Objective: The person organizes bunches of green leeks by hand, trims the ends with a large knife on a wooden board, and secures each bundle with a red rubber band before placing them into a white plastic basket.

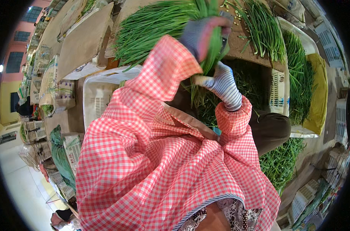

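Note:
My left hand (pixel 194 36), in a grey glove and blurred, is closed around a bunch of long green stalks (pixel 211 53), which look like garlic chives. Just beside its fingers is a dark grey flat object (pixel 226 27), too blurred to name. Lower down, my right hand (pixel 225 83) wears a blue-and-white striped glove. Its fingers and thumb are spread around the bunch's hanging end; whether they grip it is hidden. A thick pile of the same greens (pixel 157 31) lies to the left of my left hand, and a smaller bundle (pixel 266 31) lies to the right.
A brown board (pixel 237 47) carries the greens and scattered trimmings. White plastic crates stand left (pixel 97 93) and right (pixel 303 23); the right one holds greens (pixel 300 83) and a yellow cloth (pixel 316 98). Loose greens (pixel 281 163) lie beside my knee (pixel 271 127).

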### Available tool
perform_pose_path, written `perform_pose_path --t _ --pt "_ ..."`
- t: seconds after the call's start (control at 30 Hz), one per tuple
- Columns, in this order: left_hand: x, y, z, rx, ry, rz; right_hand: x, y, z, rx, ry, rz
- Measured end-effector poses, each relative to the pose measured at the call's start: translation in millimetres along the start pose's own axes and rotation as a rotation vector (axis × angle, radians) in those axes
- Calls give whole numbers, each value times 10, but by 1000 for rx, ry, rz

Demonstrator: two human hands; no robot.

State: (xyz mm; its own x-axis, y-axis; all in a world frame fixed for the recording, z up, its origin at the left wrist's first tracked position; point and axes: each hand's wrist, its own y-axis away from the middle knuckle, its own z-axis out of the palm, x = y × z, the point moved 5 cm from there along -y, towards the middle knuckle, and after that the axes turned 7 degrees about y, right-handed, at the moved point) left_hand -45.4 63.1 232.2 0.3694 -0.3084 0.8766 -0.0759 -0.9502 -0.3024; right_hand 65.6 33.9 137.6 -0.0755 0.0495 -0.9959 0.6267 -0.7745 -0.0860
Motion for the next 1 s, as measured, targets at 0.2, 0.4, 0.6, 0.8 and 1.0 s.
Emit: perform_pose_path --t 0.2,0.4,0.6,0.8,1.0 --pt "-150 -339 753 -70 471 183 -70 62 -436 347 24 -14" --pt "-290 -723 1212 -210 853 160 -260 219 -905 519 198 -93" --pt "-235 -709 817 -91 1160 204 -355 272 -816 544 71 -154" --pt "-321 -661 814 -160 942 34 -282 135 -842 366 117 -80" --pt "-209 -817 1133 -252 1130 222 -125 137 -980 303 -22 -20"
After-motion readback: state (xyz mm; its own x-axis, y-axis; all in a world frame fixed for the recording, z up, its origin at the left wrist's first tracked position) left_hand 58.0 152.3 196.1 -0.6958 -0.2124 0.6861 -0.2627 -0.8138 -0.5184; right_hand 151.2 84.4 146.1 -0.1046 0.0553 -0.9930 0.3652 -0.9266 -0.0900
